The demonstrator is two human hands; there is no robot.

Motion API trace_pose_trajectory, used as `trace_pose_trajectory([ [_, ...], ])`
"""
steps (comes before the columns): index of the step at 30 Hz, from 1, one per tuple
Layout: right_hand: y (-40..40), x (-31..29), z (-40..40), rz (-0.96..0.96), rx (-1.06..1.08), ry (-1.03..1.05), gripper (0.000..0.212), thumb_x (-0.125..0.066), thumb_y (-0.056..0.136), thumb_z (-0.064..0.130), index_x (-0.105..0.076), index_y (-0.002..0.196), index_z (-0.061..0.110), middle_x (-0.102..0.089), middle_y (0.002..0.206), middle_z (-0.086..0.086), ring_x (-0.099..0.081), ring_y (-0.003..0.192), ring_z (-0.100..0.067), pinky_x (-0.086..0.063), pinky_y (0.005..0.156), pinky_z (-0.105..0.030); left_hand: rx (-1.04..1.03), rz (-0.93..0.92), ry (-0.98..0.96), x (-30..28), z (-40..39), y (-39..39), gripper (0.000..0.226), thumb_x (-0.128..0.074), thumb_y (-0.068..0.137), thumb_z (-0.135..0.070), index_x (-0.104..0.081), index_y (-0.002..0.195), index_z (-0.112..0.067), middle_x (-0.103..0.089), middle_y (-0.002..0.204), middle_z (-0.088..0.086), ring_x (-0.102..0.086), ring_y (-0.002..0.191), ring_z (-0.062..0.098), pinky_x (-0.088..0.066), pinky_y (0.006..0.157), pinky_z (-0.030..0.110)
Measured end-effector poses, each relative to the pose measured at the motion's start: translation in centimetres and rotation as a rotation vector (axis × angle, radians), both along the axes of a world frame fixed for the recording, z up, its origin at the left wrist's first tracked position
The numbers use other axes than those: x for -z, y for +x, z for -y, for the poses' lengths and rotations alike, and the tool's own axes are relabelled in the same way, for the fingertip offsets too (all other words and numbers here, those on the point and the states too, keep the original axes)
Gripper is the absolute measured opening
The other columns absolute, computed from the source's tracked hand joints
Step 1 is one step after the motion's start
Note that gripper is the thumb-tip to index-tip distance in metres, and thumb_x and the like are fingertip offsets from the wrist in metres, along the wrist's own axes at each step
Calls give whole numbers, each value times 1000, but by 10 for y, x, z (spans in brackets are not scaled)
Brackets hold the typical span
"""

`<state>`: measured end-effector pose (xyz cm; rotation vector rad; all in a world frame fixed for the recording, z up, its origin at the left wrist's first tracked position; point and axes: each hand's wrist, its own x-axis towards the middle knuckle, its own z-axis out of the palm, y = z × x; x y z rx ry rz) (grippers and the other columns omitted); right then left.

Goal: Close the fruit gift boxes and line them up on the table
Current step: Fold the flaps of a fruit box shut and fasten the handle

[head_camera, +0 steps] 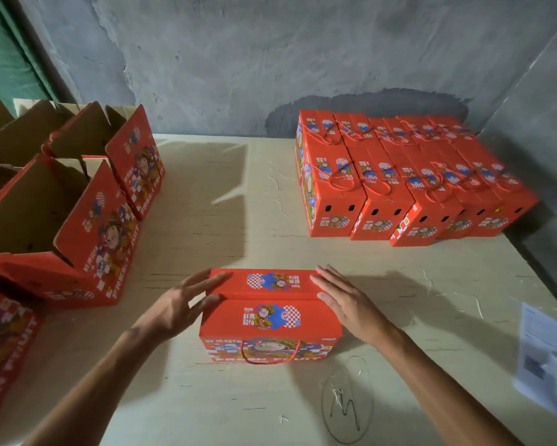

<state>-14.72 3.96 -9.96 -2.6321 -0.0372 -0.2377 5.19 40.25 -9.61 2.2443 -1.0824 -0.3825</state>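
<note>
Between the two hands, near table (225, 226) front edge: red box (270, 317), top flaps shut, contents not visible. Left hand (177, 309) w/ fingers straight and spread, tips on box's left end at the lid seam; holds nothing. Right hand (351, 304) flat, fingers straight and together, against box's right end; holds nothing. Rope handle (270, 352) hangs down the box's near face. Beyond right hand, far right: closed boxes (399, 178) packed in tight rows, sides touching, handles lying on lids. Left of left hand: open boxes (55, 201), flaps up, brown insides; no contents seen. Right of right hand, at table edge: paper sheet (541, 349).
</note>
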Motion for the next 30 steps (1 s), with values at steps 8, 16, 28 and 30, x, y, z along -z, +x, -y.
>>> trace_pose_trajectory([
  [8, -1, -4, 8, 31, -94, -179, 56, -57, 105, 22, -38, 157, 14, -29, 167, 1, -21, 156, -13, -29, 124, -36, -8, 75, -75, -10, 6, -7, 43, -48, 101, -60, -50, 143, -53, -40, 156, -25, -46, 135, -5, -45, 108, 23],
  [16, -10, 10, -5, 424, 40, -210, 39, -86, 82, 11, -75, 119, 4, -71, 128, -8, -66, 123, -20, -59, 95, -40, -201, 109, -354, -2, 16, -39, 28, -78, 88, -6, -80, 113, -19, -72, 124, -15, -62, 126, 7, -51, 107, 33],
  [28, -7, -8, -13, 389, 94, -370, 27, -82, 88, 22, -80, 108, 4, -76, 118, -8, -73, 109, -21, -61, 89, -39, -89, 405, -205, -13, 17, -35, 31, -58, 95, -35, -83, 102, -18, -76, 117, -6, -73, 106, 13, -60, 86, 36],
  [30, 1, -11, -22, 379, 81, -348, 26, -84, 86, 22, -81, 106, 6, -77, 116, -6, -74, 105, -20, -61, 89, -38, -18, 434, -153, -23, 21, -28, 36, -56, 94, -40, -83, 97, -17, -77, 112, -4, -75, 100, 15, -62, 81, 34],
])
